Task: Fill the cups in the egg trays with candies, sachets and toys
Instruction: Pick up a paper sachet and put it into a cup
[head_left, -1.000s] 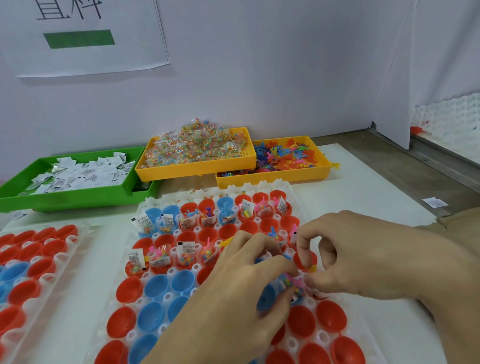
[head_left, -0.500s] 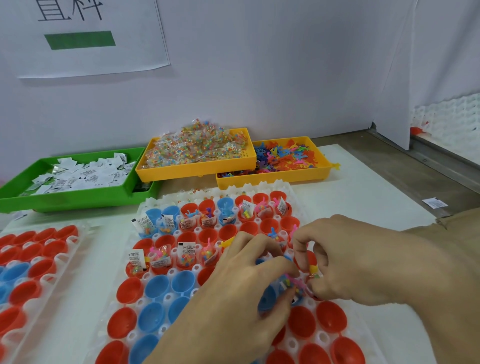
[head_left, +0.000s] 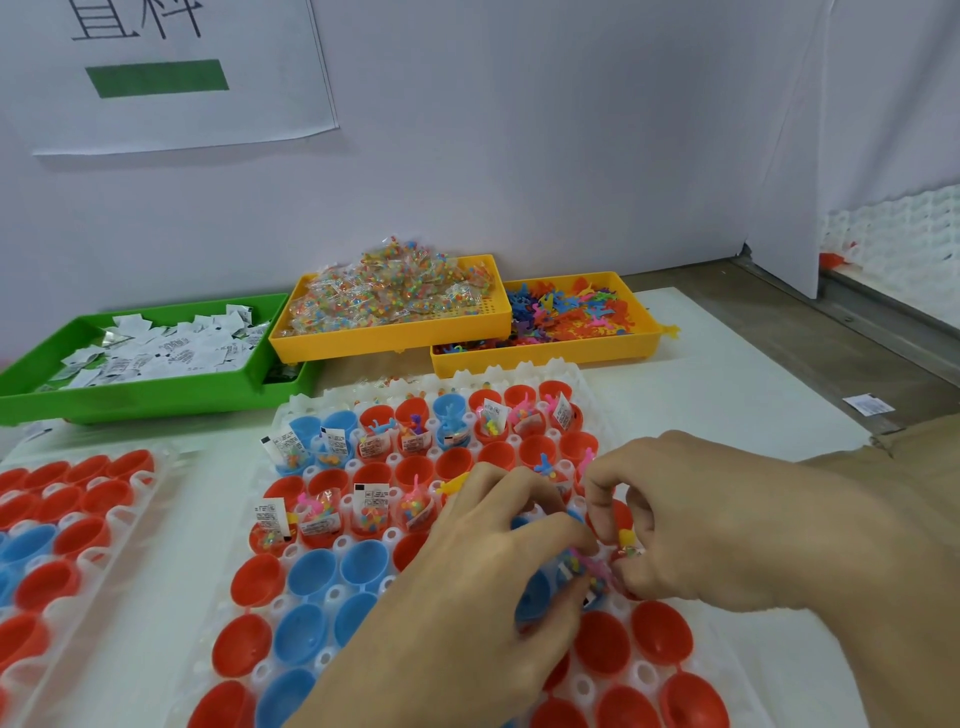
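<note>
The white egg tray in the middle of the table is the landmark here, and it is partly done: its far row of red and blue cups mostly holds sachets, candy packets and small toys, the left half of its third row is filled too, while the row between and all the near rows left of the hands sit bare. A second egg tray left of it holds only unfilled red and blue cups, so by my reading well over half the work remains. Beyond the middle tray stand the supplies: a green bin of white sachets to the far left, a yellow bin heaped with candy packets straight behind, and another yellow bin of coloured toys to the far right. Over the tray's right-centre, the left hand has its fingers curled down, gripping what looks like a blue cup. The right hand meets it there, fingertips pinching small items, a pink toy and a packet, at that cup's mouth. One stray sachet lies on the bench right of the tray.
</note>
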